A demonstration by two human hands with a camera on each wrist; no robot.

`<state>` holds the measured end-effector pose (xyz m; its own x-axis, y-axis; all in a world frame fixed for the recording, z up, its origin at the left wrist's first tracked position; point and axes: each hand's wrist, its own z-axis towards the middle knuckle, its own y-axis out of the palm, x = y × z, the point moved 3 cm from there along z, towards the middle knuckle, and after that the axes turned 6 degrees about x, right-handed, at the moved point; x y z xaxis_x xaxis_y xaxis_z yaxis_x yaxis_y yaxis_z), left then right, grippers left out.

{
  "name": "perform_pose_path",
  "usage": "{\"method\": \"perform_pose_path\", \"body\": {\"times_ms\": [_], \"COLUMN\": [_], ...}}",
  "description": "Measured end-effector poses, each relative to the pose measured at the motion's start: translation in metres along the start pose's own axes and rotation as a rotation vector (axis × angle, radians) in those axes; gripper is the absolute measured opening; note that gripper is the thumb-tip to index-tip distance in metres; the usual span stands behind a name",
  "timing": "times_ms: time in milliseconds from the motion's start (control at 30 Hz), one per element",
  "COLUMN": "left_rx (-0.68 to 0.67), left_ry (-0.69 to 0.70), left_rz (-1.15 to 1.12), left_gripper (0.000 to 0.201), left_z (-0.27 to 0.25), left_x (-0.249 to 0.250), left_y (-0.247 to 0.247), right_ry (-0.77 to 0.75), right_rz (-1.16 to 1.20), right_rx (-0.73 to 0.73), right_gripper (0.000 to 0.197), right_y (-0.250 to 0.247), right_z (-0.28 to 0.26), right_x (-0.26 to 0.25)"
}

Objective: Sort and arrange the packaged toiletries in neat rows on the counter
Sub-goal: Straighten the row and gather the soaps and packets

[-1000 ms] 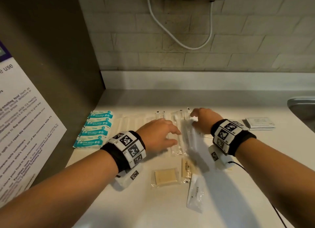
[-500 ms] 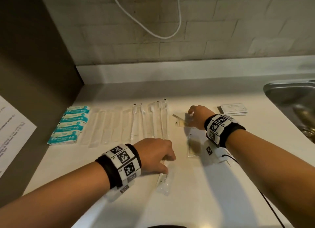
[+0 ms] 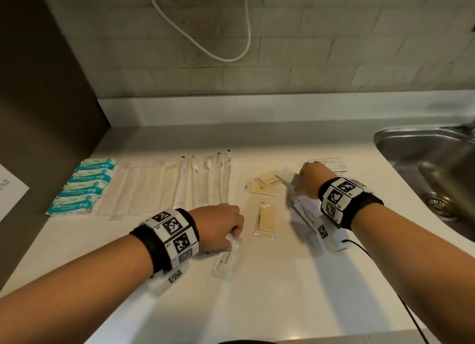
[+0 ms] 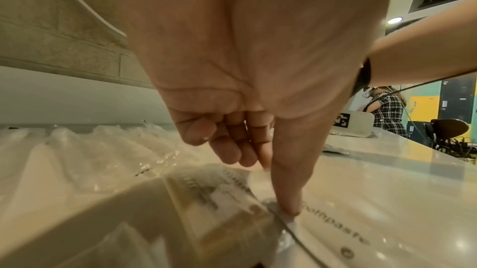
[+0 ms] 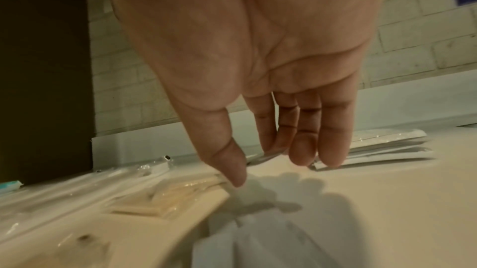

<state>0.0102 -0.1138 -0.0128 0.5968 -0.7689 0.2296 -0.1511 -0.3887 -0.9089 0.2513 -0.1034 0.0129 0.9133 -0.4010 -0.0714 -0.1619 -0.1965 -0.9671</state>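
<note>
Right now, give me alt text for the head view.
Two bare hands work over a white counter: the left hand pinches a toothpaste sachet, the right hand reaches among tan packets. Teal packets and clear wrapped sticks sit in rows behind; a steel sink lies right.

Dim, warm overhead light; soft hand shadows on the counter (image 3: 257, 305). Wrist views blurred up close, edges bowed; faint glare on plastic wrappers (image 4: 108, 156).

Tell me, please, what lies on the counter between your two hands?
A clear-wrapped beige packet lies lengthwise between the left hand and right hand, seen in the head view.
</note>
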Motion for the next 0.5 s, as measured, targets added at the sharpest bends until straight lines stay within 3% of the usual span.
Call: {"method": "perform_pose_path", "body": {"times_ms": [167, 400, 500], "left_rx": [0.010, 0.320, 0.357], "left_ry": [-0.016, 0.000, -0.040], "left_rz": [-0.142, -0.350, -0.408], "left_gripper": [0.006, 0.012, 0.014], "left_z": [0.007, 0.051, 0.073], "left_x": [0.009, 0.021, 0.022], "left_y": [-0.020, -0.069, -0.070], "right_ry": [-0.008, -0.024, -0.042], "right_rz": [0.086, 0.113, 0.069], "right_rx": [0.062, -0.015, -0.054], "right_gripper": [0.035, 0.032, 0.037], "right_y": [-0.009, -0.002, 0.007], "right_z": [-0.009, -0.026, -0.033], "right_x": [0.005, 0.024, 0.030]}}
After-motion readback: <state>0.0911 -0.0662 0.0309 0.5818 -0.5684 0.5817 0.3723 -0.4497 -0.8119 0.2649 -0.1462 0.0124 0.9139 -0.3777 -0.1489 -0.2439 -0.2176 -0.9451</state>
